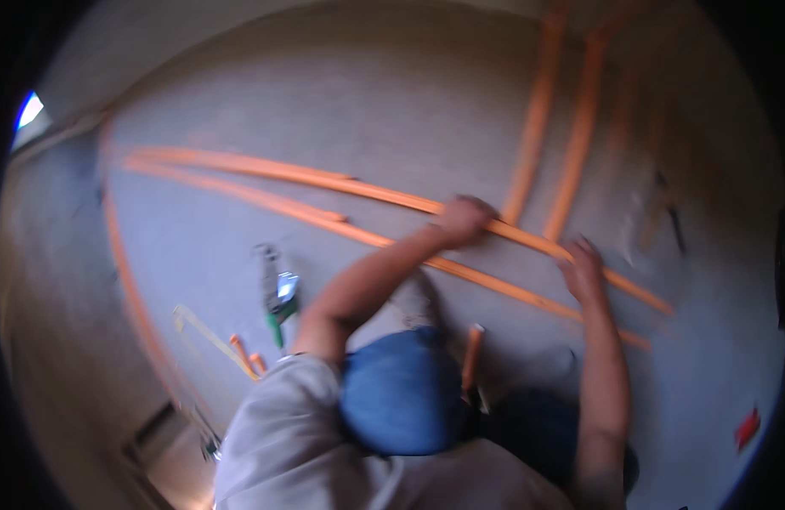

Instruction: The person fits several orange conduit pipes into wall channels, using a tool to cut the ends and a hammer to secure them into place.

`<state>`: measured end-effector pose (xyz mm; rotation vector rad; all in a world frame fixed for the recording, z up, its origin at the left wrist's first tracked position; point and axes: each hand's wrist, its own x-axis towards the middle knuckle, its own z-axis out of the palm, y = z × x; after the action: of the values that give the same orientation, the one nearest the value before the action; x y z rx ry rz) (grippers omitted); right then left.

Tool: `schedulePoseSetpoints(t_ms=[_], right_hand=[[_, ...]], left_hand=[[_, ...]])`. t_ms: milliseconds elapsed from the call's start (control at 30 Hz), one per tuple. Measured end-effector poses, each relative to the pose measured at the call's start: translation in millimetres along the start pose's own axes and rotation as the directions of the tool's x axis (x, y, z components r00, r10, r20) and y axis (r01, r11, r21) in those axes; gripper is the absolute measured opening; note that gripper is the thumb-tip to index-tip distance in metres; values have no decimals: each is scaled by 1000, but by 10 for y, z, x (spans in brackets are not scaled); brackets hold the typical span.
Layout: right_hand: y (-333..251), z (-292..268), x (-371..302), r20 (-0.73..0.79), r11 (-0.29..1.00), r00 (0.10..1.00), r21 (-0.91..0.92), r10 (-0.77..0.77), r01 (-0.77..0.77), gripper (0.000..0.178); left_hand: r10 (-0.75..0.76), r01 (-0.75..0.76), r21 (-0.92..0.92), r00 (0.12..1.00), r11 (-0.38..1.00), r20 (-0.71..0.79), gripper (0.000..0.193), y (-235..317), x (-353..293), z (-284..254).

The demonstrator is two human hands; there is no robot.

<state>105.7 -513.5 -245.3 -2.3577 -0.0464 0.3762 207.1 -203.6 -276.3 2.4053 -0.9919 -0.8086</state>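
My left hand (pixel 466 221) is closed around a long orange pipe (pixel 367 191) that slants across the grey floor, from far left to near right. Further right along that pipe, my right hand (pixel 584 268) has its fingers wrapped over it, close to its right end. A second long orange pipe (pixel 494 286) runs just on the near side of the first, under my left forearm. Motion blur softens both hands, and the fingertips are hard to make out.
Two orange pipes (pixel 532 127) run away at the far right. A green-handled tool (pixel 277 302) lies left of my left arm, near a pale folded strip (pixel 209 336) and short orange pieces (pixel 243 355). Another short orange pipe (pixel 472 357) is by my blue-clad knee (pixel 401 391). A red object (pixel 748 427) lies right.
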Motion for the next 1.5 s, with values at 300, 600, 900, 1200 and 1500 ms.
schedulePoseSetpoints(t_ms=[300,600,900,1200,1500], right_hand=[[104,-47,-87,64,972,980,-158,186,-174,27],[145,9,-90,65,966,979,-187,193,-178,27],[105,10,-19,78,970,982,-188,174,-156,27],[58,-6,-116,11,974,991,-184,135,-131,29],[72,37,-154,-6,975,987,-156,161,-160,30]], left_hand=[[-4,3,-35,999,999,-36,37,296,62,-162],[-19,17,-97,1000,995,-21,36,308,118,-143],[-15,19,44,995,999,-97,38,291,140,-75],[-37,43,134,998,990,-46,36,340,120,2],[8,4,207,998,978,-57,32,233,132,118]])
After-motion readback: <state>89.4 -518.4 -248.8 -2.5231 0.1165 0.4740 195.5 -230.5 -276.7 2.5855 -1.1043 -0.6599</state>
